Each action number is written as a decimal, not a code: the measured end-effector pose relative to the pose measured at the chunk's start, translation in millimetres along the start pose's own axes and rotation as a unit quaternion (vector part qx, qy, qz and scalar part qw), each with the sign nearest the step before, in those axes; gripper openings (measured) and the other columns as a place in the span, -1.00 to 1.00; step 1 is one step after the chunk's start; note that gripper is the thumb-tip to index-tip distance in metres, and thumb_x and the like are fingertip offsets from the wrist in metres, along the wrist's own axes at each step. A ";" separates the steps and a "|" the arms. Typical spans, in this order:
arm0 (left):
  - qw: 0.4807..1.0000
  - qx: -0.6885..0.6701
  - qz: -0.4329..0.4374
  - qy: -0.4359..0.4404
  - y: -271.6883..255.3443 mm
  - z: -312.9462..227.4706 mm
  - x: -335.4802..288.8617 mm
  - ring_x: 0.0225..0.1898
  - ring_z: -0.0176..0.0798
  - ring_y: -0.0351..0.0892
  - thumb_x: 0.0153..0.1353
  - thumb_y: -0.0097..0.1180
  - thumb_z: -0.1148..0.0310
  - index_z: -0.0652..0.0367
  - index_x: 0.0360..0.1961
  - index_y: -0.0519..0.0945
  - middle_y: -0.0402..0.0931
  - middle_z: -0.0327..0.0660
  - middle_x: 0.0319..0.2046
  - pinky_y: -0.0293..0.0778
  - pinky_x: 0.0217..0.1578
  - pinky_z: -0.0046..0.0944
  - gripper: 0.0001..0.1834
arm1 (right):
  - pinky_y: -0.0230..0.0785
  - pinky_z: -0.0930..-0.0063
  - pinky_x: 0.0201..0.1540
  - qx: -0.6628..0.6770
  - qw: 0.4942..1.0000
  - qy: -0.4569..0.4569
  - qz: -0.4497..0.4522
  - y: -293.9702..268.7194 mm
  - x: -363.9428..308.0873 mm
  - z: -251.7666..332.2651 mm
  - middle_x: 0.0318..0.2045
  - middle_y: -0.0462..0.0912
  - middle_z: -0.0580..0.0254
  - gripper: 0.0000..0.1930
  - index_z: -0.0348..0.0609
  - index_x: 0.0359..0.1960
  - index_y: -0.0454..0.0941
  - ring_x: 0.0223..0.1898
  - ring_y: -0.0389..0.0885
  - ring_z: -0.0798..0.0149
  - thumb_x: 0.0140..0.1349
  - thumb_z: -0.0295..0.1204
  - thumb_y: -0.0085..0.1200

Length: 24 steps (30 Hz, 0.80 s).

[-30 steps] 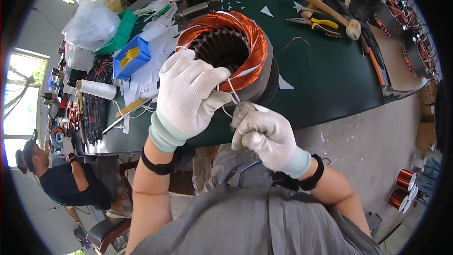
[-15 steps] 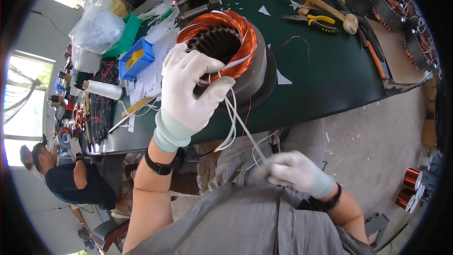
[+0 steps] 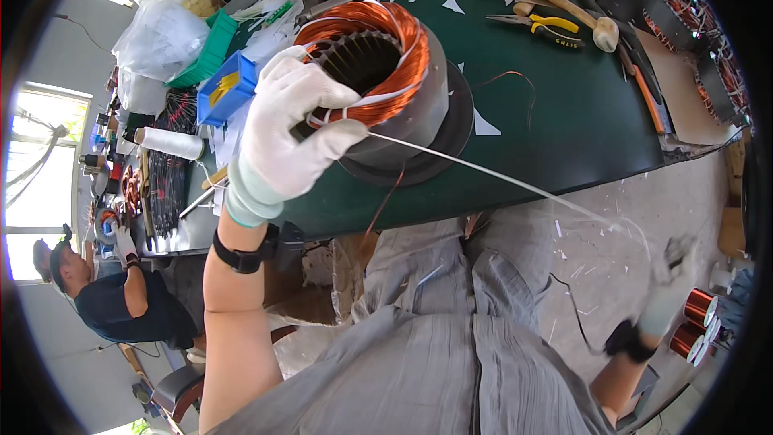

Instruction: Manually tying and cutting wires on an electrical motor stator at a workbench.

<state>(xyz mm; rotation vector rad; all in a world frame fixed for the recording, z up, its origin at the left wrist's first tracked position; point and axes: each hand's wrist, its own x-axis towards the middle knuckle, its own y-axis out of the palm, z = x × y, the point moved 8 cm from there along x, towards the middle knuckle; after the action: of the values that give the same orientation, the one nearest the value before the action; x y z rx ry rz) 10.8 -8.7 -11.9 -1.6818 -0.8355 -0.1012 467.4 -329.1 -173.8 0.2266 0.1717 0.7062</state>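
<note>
Your left hand (image 3: 291,130), in a white glove, is pressed flat on the near rim of the motor core (image 3: 385,80), fingers curled over the copper winding (image 3: 400,42) and bearing down on it. The core sits on a dark round base (image 3: 451,133) on the green bench (image 3: 580,125), directly under and beyond your palm. A white cord (image 3: 499,179) leaves the winding just beside your fingertips and runs taut, down and away to your right, to your right hand (image 3: 672,286). That hand, also gloved, is blurred and held well off the bench edge, low at your right side; the cord ends at it, so it appears pinched on the cord, though the fingers cannot be made out clearly. Beyond your left hand lie a blue box (image 3: 225,89) and a white spool (image 3: 171,143). Further across the bench from the core are yellow-handled pliers (image 3: 543,26) and a wooden mallet (image 3: 564,2). Copper spools (image 3: 694,316) stand on the floor just beside your right hand.
</note>
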 end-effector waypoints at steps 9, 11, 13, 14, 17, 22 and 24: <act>0.999 0.038 -0.010 0.025 2.6 -11.9 4.8 -0.38 -0.09 0.46 0.24 0.28 0.03 0.14 -0.31 0.67 0.50 -0.23 -0.52 0.34 0.17 -0.02 -0.64 | 0.16 0.77 -0.44 -0.329 0.944 0.016 0.017 98.3 3.2 -13.0 -0.39 0.58 0.44 -0.61 -0.25 0.15 0.60 -0.48 0.39 0.68 0.50 -0.23 -0.05; 1.000 0.011 -0.001 0.008 -2.6 -6.1 4.0 -0.39 -0.09 0.46 0.29 0.23 0.05 0.15 -0.30 0.67 0.48 -0.22 -0.54 0.37 0.11 -0.07 -0.65 | 0.20 0.78 -0.51 -0.302 0.928 0.110 0.187 236.1 -42.3 -4.5 -0.44 0.57 0.47 -0.59 -0.21 0.17 0.60 -0.53 0.46 0.68 0.45 -0.26 -0.09; 1.000 -0.027 0.003 0.000 -5.8 -4.8 10.6 -0.40 -0.09 0.45 0.33 0.19 0.06 0.16 -0.30 0.67 0.47 -0.21 -0.55 0.41 0.04 -0.12 -0.66 | 0.22 0.74 -0.58 -0.186 0.863 0.228 0.410 320.8 -81.6 -14.8 -0.49 0.57 0.44 -0.59 -0.27 0.20 0.55 -0.64 0.41 0.65 0.46 -0.29 -0.10; 0.999 -0.032 0.024 -0.035 -5.8 -4.0 14.4 -0.38 -0.07 0.50 0.34 0.16 0.14 0.18 -0.26 0.67 0.52 -0.16 -0.49 0.44 -0.03 -0.14 -0.70 | 0.23 0.72 -0.58 -0.133 0.820 0.280 0.482 348.7 -100.4 -17.1 -0.52 0.58 0.41 -0.58 -0.31 0.21 0.52 -0.65 0.41 0.63 0.47 -0.28 -0.10; 0.980 -0.072 0.106 -0.152 -1.7 -0.9 25.5 -0.31 -0.05 0.65 0.33 0.10 0.36 0.26 -0.14 0.67 0.66 -0.03 -0.31 0.52 -0.24 -0.19 -0.79 | 0.23 0.70 -0.62 0.081 0.778 0.378 0.495 385.0 -111.0 -33.8 -0.53 0.60 0.30 -0.61 -0.35 0.13 0.46 -0.68 0.41 0.57 0.53 -0.24 -0.12; 0.983 -0.027 0.145 -0.105 -6.7 13.3 43.6 -0.19 -0.23 0.64 0.26 0.16 0.49 0.29 -0.11 0.68 0.65 -0.13 -0.24 0.52 -0.08 -0.27 -0.80 | 0.30 0.60 -0.58 -0.066 0.852 0.194 0.482 403.8 -90.3 -47.6 -0.49 0.67 0.29 -0.64 -0.24 -0.01 0.57 -0.65 0.51 0.48 0.54 -0.17 -0.06; 0.953 0.103 0.245 0.146 10.4 -6.2 48.1 -0.15 -0.09 0.63 0.10 0.18 0.54 0.24 -0.18 0.68 0.63 -0.11 -0.27 0.54 -0.10 -0.19 -0.77 | 0.42 0.47 -0.52 -0.404 0.788 -0.157 0.437 409.0 -72.8 -24.3 -0.42 0.70 0.32 -0.61 -0.19 -0.11 0.65 -0.57 0.62 0.41 0.54 -0.12 -0.08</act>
<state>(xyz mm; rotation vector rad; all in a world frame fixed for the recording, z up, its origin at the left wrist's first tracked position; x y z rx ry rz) 54.5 7.7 4.8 -1.5810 -0.1867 0.0768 153.2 -71.6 -83.8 -0.4505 -0.6099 1.5842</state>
